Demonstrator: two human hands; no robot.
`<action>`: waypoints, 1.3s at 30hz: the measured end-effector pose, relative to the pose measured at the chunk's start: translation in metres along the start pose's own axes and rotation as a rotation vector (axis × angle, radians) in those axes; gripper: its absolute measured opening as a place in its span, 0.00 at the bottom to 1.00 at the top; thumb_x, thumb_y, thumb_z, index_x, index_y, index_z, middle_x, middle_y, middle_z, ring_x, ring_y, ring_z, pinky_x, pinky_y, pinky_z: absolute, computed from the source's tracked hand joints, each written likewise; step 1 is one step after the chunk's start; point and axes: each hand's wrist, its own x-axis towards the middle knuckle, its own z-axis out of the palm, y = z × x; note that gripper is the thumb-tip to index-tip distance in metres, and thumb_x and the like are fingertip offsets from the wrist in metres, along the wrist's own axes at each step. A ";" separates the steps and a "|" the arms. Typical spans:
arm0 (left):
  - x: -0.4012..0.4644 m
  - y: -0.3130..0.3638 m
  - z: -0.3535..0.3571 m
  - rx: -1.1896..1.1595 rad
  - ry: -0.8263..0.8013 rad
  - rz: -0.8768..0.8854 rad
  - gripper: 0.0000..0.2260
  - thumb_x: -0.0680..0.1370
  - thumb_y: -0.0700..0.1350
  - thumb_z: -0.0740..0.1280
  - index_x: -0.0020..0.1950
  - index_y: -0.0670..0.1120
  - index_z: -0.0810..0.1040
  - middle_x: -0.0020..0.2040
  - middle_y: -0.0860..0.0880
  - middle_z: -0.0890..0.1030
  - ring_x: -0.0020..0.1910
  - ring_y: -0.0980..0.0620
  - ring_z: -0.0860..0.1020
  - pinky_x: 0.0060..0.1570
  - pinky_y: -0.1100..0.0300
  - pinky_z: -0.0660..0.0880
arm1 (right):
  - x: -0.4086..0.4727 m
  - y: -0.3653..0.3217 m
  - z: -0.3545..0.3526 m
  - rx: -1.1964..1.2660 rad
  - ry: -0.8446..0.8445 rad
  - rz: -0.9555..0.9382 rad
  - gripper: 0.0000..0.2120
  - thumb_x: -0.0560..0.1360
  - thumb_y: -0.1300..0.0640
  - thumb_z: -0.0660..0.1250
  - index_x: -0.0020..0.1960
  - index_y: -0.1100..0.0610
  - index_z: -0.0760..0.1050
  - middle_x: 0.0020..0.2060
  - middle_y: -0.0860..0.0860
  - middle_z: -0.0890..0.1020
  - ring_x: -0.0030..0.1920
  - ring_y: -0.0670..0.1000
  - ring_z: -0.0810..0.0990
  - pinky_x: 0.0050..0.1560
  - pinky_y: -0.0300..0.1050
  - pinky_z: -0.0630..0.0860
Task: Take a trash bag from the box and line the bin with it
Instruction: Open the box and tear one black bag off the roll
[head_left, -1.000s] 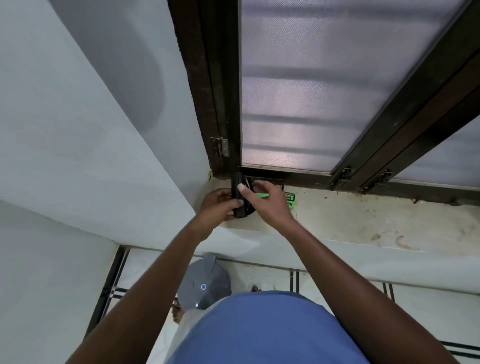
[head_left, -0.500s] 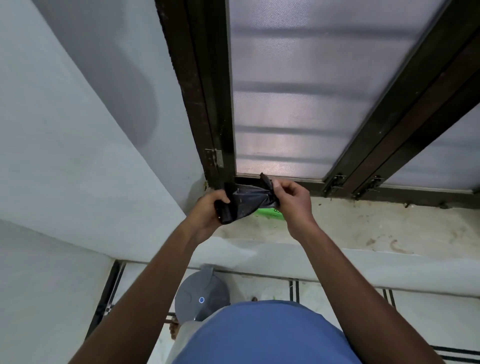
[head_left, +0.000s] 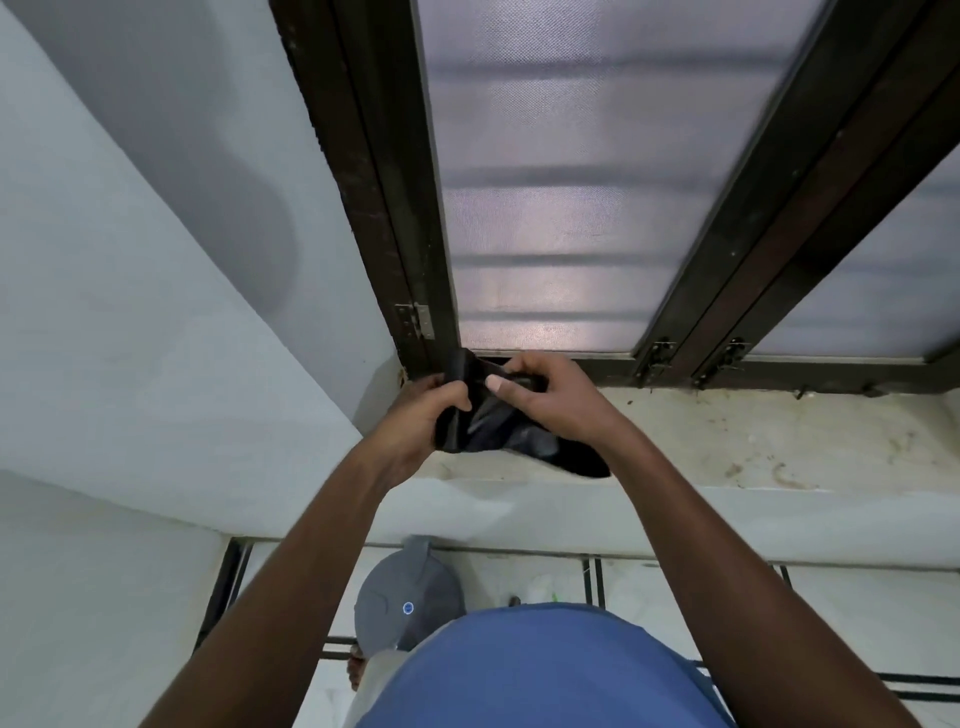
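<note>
Black trash bag (head_left: 498, 426), glossy, thin and creased, bunched between both hands above the pale stained window sill (head_left: 753, 441). Left hand (head_left: 421, 421) curls round its left edge; right hand (head_left: 545, 400) pinches the upper fold, thumb flat on the film. Loose plastic sags below the right wrist. Round grey lidded bin (head_left: 405, 597) sits far beneath the grip.

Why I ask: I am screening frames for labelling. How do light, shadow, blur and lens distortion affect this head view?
Head view: soft backlight comes through the frosted window pane; a broad shadow falls on the wall left of the frame; wide-angle bending curves the wall edges and window frame; the left hand, right hand and black trash bag are slightly motion-blurred.
</note>
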 end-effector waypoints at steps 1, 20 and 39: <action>-0.003 0.000 -0.002 0.001 -0.004 -0.008 0.14 0.74 0.41 0.71 0.60 0.44 0.85 0.55 0.42 0.88 0.61 0.37 0.84 0.58 0.42 0.81 | -0.002 -0.001 -0.003 0.032 0.015 0.014 0.19 0.74 0.32 0.76 0.48 0.49 0.84 0.42 0.46 0.88 0.47 0.52 0.88 0.55 0.60 0.86; -0.023 0.005 0.006 0.075 0.021 0.067 0.19 0.77 0.42 0.79 0.67 0.45 0.83 0.59 0.44 0.89 0.60 0.43 0.87 0.56 0.45 0.84 | 0.001 -0.045 -0.011 -0.277 -0.173 -0.031 0.22 0.83 0.32 0.65 0.64 0.47 0.83 0.58 0.45 0.87 0.63 0.51 0.85 0.73 0.58 0.77; -0.029 0.015 -0.006 0.059 0.026 0.046 0.15 0.83 0.48 0.74 0.70 0.50 0.83 0.63 0.47 0.88 0.65 0.45 0.85 0.61 0.47 0.83 | -0.008 -0.041 -0.032 -0.839 0.084 -0.067 0.25 0.85 0.42 0.67 0.77 0.54 0.76 0.70 0.54 0.82 0.74 0.58 0.76 0.81 0.57 0.62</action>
